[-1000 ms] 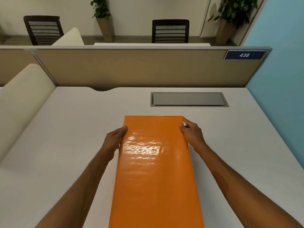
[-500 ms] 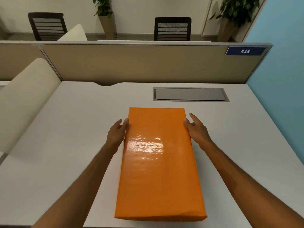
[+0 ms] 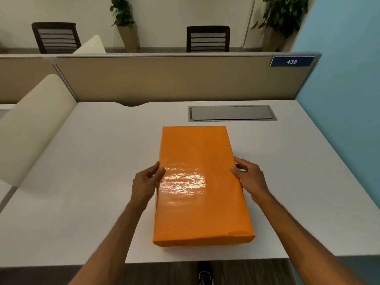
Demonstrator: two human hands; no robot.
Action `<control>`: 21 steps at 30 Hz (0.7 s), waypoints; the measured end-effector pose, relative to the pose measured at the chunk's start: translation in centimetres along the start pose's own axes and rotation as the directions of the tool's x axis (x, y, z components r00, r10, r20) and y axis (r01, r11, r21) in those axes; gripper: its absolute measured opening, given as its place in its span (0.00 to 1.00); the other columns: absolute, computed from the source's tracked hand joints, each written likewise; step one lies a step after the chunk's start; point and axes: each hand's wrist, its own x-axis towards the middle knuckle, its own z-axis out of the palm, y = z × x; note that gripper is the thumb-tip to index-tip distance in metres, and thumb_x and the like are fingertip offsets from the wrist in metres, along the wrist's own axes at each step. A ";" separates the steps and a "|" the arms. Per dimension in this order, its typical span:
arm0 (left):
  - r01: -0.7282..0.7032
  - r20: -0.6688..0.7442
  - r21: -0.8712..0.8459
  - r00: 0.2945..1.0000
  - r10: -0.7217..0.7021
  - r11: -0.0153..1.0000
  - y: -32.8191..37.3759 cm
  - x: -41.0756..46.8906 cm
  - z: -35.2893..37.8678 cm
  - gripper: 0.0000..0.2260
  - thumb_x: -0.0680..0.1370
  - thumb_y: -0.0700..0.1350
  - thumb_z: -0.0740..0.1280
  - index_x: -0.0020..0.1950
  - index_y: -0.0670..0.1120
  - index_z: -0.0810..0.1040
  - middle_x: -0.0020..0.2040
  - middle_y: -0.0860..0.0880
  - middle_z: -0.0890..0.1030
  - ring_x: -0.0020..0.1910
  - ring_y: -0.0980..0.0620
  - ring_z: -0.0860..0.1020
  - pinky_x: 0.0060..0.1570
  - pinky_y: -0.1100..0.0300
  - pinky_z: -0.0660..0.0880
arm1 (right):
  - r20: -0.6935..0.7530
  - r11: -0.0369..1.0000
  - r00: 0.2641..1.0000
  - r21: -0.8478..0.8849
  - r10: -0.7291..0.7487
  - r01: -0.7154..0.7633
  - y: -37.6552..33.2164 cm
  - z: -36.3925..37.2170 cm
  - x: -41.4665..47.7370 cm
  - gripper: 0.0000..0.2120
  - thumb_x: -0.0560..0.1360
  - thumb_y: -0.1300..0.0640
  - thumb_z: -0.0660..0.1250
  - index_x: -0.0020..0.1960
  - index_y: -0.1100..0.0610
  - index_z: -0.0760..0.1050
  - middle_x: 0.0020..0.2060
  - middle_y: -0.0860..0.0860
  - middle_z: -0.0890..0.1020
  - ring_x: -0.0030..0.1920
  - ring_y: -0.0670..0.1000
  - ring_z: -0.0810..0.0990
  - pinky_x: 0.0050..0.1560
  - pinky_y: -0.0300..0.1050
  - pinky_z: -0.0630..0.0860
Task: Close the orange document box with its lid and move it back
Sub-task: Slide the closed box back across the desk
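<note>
The orange document box lies flat on the white desk with its glossy lid on top, its long side running away from me. My left hand presses against its left side at mid-length, thumb on the lid's edge. My right hand holds the right side opposite, thumb on the lid and fingers down the side. The box's near end sits a little in from the desk's front edge.
A grey cable hatch is set into the desk just beyond the box. A beige partition with a blue 438 plate closes the back. A blue wall bounds the right; a cream curved panel stands left.
The box has slid away from me toward the hatch, its whole near end now showing. Both hands have shifted from near its far corners to its mid-length sides.
</note>
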 end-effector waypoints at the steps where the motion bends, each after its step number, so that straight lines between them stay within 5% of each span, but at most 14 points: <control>1: 0.004 0.000 0.000 1.000 -0.004 1.000 0.2 -0.1 0.1 0.23 0.78 0.52 0.68 0.72 0.46 0.74 0.64 0.43 0.81 0.57 0.45 0.82 0.60 0.44 0.78 | -0.005 1.000 1.000 -0.013 0.001 -0.001 0.0 0.1 -0.1 0.23 0.78 0.51 0.67 0.71 0.51 0.71 0.63 0.54 0.79 0.60 0.58 0.79 0.60 0.62 0.76; 5: -0.026 -0.001 0.020 1.000 0.026 0.999 1.0 -1.4 0.4 0.23 0.80 0.53 0.64 0.74 0.46 0.71 0.66 0.43 0.80 0.57 0.45 0.81 0.58 0.49 0.78 | -0.017 0.999 1.000 -0.026 0.025 -0.025 -0.2 -0.1 -0.9 0.23 0.77 0.48 0.67 0.71 0.51 0.71 0.62 0.56 0.80 0.57 0.58 0.80 0.57 0.61 0.78; 12: 0.022 0.082 -0.003 0.996 -0.022 1.000 0.4 -4.6 -0.4 0.25 0.81 0.52 0.64 0.77 0.47 0.66 0.69 0.42 0.77 0.64 0.40 0.78 0.64 0.39 0.73 | 0.019 0.996 0.998 0.056 0.068 -0.069 0.8 -1.3 -3.7 0.30 0.76 0.46 0.69 0.74 0.51 0.65 0.60 0.54 0.79 0.57 0.56 0.78 0.52 0.57 0.79; 21: 0.178 0.268 -0.133 0.954 -0.138 0.975 -0.4 -6.6 -1.1 0.35 0.72 0.55 0.73 0.77 0.57 0.62 0.60 0.51 0.77 0.50 0.49 0.80 0.38 0.57 0.78 | 0.241 0.961 0.964 0.222 0.112 -0.167 1.8 -1.5 -6.1 0.42 0.67 0.48 0.77 0.76 0.48 0.63 0.62 0.52 0.78 0.53 0.52 0.80 0.43 0.52 0.79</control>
